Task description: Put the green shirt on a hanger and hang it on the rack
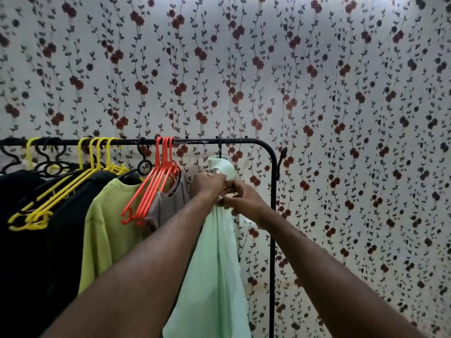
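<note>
The left hand (210, 183) is up just under the collar of the green shirt (217, 264), its fingers curled into the pale fabric. The right hand (244, 200) sits touching it and slightly lower, fingertips bunched together and pinching the shirt front; whether there is a button between them is too small to make out. Both forearms reach up from the bottom of the view and meet at that one spot.

The green shirt hangs from the black hanger (219, 149), whose hook is over the top bar of the rack (246, 141), close to the bar's right end where it bends down into the upright post. The cloth falls straight down below the hands.

Just to the left along the bar hang a brown top (168, 203) and a bunch of orange hangers (164, 172). Then come a lime top (107, 215), a cluster of yellow hangers (61, 191) and dark garments (31, 252) toward the bar's left end.

Behind the rack runs floral wallpaper (341, 93) with dark red blooms on trailing stems.
</note>
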